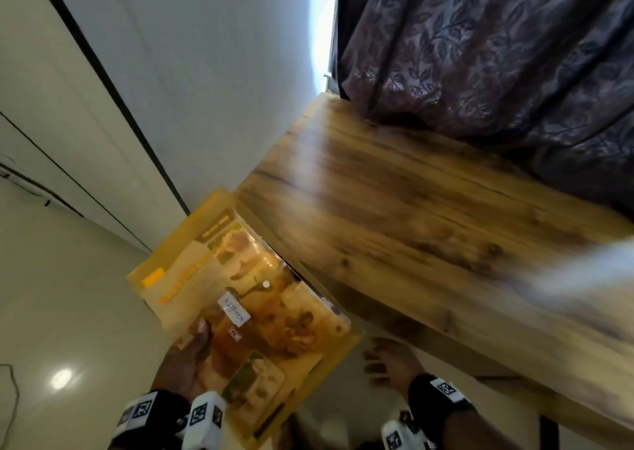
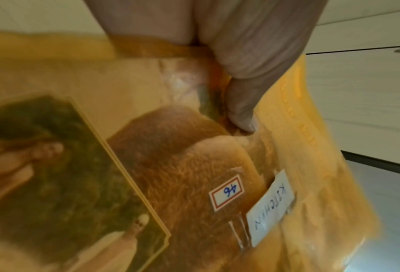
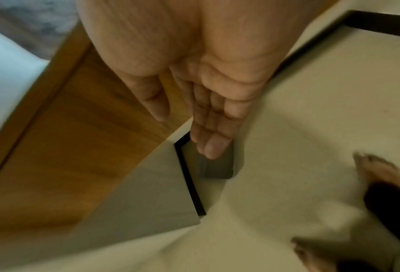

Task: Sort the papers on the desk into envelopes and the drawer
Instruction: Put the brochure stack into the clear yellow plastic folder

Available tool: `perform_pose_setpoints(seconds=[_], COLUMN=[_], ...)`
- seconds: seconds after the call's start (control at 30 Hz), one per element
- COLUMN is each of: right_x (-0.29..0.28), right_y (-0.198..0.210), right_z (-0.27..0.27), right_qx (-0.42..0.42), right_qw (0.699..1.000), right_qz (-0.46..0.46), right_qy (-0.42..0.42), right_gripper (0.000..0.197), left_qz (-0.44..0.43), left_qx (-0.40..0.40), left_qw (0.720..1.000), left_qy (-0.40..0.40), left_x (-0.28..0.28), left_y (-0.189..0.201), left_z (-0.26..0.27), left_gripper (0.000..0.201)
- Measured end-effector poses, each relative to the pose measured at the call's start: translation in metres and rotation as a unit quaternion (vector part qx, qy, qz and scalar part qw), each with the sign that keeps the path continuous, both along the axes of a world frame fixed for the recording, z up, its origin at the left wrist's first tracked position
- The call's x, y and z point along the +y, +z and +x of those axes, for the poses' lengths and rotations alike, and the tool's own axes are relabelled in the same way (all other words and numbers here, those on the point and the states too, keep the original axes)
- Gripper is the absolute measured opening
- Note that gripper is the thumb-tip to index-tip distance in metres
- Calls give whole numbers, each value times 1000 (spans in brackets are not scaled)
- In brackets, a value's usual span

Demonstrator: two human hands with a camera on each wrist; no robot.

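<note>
My left hand [image 1: 190, 357] grips a stack of yellow see-through envelopes [image 1: 260, 312] with printed papers inside, held out over the floor just left of the wooden desk [image 1: 394, 209]. In the left wrist view my thumb [image 2: 243, 103] presses on the top envelope [image 2: 194, 165], which bears a "KITCHEN" label [image 2: 271, 208] and a "46" sticker [image 2: 226, 191]. My right hand [image 1: 391, 364] hangs empty below the desk's front edge. Its fingers [image 3: 212, 128] are straight and point down beside the desk edge [image 3: 77, 138].
A blurred white shape [image 1: 566, 278] lies at the desk's right end. A dark patterned curtain [image 1: 497, 55] hangs behind the desk. A grey panel with a black edge [image 3: 182, 174] sits under the desk top. My bare feet [image 3: 375, 171] stand on the pale floor.
</note>
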State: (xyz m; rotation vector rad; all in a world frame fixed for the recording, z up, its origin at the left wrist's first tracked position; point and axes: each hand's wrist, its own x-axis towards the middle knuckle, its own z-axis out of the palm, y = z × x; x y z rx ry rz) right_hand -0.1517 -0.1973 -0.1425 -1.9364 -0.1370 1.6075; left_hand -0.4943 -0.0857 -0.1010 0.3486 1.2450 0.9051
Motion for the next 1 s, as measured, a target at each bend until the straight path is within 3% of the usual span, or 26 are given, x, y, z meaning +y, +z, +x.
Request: perform_pose_setpoints(seconds=[0.07, 0.13, 0.27, 0.33, 0.37, 0.4, 0.47, 0.57, 0.67, 0.8, 0.9, 1.0], right_x=[5, 16, 23, 17, 14, 13, 17, -3, -26, -43, -53, -57], right_y=[-23, -38, -72, -123, -133, -137, -111, -77, -76, -47, -21, 36], right_z=[8, 15, 11, 33, 38, 39, 29, 19, 4, -16, -18, -14], right_qx=[62, 135, 214, 224, 241, 253, 225, 280, 271, 194, 105, 67], right_qw=[984, 942, 848, 820, 814, 812, 804, 793, 822, 915, 981, 998], right_qz=[22, 51, 139, 189, 192, 203, 206, 213, 195, 68, -29, 11], right_qy=[-165, -303, -465, -491, -492, -485, -510, -498, -461, -348, -159, 6], right_gripper=[30, 36, 35, 20, 31, 41, 22, 72, 73, 11, 24, 26], left_qz=[3, 5, 17, 30, 38, 45, 55, 65, 72, 85, 89, 85], left_qx=[-5, -14, -26, -31, -34, -30, -26, -19, -20, -35, -49, -55], left_qw=[1000, 1000, 999, 998, 997, 997, 996, 996, 995, 993, 991, 991], left_qy=[5, 2, -26, -45, -54, -59, -64, -61, -60, -77, -91, -83], left_x=[-1, 1, 8, 13, 15, 17, 20, 23, 26, 32, 37, 41], left_y=[6, 12, 28, 36, 41, 46, 54, 60, 64, 71, 75, 79], left_z=[-1, -5, -18, -22, -24, -25, -24, -16, -6, 10, 24, 39], left_gripper=[48, 45, 37, 38, 38, 37, 35, 33, 34, 36, 37, 38])
